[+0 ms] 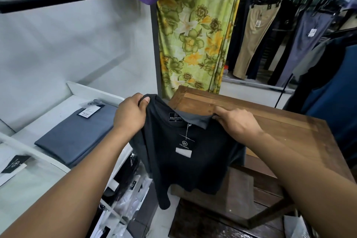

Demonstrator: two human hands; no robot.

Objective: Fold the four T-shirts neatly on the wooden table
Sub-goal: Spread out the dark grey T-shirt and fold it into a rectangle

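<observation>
Both hands hold up a dark shirt [183, 170] by its top. The left hand [131, 114] has its fingers and thumb curled round one shoulder. The right hand [237, 123] seems to pinch the fabric beside the collar, though its fingertips are hidden. The shirt hangs free in front of the table's [280, 127] near-left edge, with a tag [185, 146] dangling from the neck. To the left, a folded blue-grey garment [77, 135] lies on a white shelf [90, 89]. Behind the table hangs a floral curtain [195, 35].

1 black T-shirt [183, 162], 1 wooden counter [289, 131], 1 folded grey-blue garment [77, 133], 2 hands: left hand [130, 114], right hand [238, 123].
</observation>
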